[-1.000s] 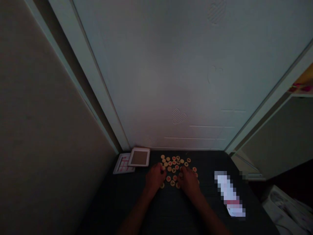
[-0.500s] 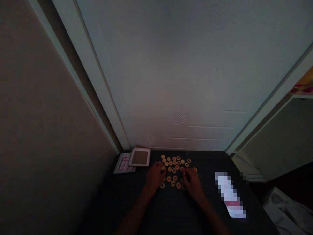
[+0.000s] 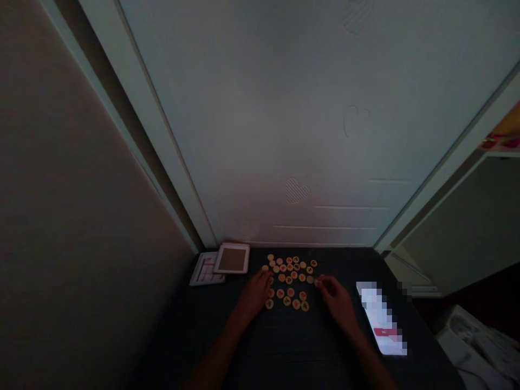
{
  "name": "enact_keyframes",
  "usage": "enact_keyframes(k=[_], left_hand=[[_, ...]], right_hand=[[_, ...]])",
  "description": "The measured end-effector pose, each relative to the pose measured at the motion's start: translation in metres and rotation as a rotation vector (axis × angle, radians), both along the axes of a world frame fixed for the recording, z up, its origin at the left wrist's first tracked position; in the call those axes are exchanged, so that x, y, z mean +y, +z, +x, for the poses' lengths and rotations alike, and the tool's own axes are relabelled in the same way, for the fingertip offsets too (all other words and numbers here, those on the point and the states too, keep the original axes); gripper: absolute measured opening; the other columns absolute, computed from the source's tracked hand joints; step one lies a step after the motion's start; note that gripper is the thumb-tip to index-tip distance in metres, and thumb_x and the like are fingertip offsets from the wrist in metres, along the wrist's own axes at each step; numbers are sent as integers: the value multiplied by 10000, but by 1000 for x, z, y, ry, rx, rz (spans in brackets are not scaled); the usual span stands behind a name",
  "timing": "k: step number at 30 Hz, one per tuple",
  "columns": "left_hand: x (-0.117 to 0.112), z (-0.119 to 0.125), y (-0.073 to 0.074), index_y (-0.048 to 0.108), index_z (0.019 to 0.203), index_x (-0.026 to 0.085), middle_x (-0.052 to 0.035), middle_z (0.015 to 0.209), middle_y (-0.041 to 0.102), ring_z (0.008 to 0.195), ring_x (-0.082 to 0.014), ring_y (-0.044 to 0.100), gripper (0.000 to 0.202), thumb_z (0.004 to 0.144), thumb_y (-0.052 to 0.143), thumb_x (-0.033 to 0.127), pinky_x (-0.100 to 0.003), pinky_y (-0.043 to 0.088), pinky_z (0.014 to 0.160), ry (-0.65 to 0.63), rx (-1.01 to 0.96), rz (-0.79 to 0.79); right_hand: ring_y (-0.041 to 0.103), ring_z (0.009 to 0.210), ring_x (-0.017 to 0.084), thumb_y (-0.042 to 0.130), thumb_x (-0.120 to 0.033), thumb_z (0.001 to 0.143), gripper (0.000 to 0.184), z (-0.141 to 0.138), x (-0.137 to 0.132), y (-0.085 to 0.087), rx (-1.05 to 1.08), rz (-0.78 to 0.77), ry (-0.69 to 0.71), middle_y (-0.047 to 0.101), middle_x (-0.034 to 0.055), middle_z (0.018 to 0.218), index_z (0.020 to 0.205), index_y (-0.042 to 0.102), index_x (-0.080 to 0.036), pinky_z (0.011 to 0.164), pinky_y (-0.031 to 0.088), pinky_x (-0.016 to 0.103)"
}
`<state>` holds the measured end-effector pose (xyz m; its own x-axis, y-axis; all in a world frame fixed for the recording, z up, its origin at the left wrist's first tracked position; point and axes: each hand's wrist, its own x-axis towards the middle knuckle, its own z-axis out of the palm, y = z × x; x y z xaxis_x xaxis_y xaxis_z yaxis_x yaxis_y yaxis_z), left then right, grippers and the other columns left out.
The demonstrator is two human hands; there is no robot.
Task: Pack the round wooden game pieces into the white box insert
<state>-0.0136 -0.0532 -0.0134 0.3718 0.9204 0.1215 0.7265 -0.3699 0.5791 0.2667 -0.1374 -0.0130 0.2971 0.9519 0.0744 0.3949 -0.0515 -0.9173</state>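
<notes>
Several small round wooden discs (image 3: 289,279) with red and black marks lie spread on a dark table (image 3: 284,346). My left hand (image 3: 255,293) rests at the left edge of the spread, its fingers curled with the tips on a disc. My right hand (image 3: 336,297) sits at the right edge, fingertips pinched at a disc near the outer rim of the group. The dim light hides whether either disc is lifted.
A white square box (image 3: 232,259) lies on a folded board with red lines (image 3: 205,271) at the table's back left. A blurred white and red flat object (image 3: 382,319) lies to the right. A pale wall with heart shapes (image 3: 296,190) stands behind.
My right hand has moved from the middle of the discs to their right edge. Discs that it covered now show. The left hand has barely shifted.
</notes>
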Motion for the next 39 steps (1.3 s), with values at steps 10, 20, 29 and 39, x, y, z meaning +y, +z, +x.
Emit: enact_keyframes(k=[10, 20, 29, 39], left_hand=[[8, 0, -5, 688, 963, 231, -47, 999, 699, 930, -205, 671, 167, 984, 539, 302, -314, 514, 859, -58, -111, 16], [0, 8, 9, 677, 1079, 253, -59, 1147, 667, 1105, -236, 622, 164, 962, 564, 276, -362, 485, 984, -49, -61, 90], [0, 41, 11, 698, 984, 231, -80, 1113, 699, 1113, -272, 595, 164, 871, 627, 136, -405, 432, 1019, -27, -62, 46], [3, 44, 24, 695, 1030, 241, -60, 1024, 718, 1021, -245, 671, 198, 835, 706, 272, -354, 493, 914, 95, -417, -258]], right_hand=[[734, 919, 251, 537, -562, 935, 381, 27, -35, 2, -131, -111, -77, 776, 57, 1032, 1078, 718, -258, 781, 566, 355], [666, 991, 258, 605, -358, 931, 160, -6, -27, -11, -307, 52, 131, 740, 58, 1023, 936, 750, -290, 922, 524, 400], [610, 1145, 323, 572, -287, 925, 282, 12, -44, -22, -330, 87, 63, 686, 110, 1213, 1142, 752, -299, 1018, 477, 495], [645, 1160, 318, 654, -535, 892, 361, 20, -43, -11, 17, -3, 37, 734, 86, 1197, 1124, 773, -285, 1054, 474, 494]])
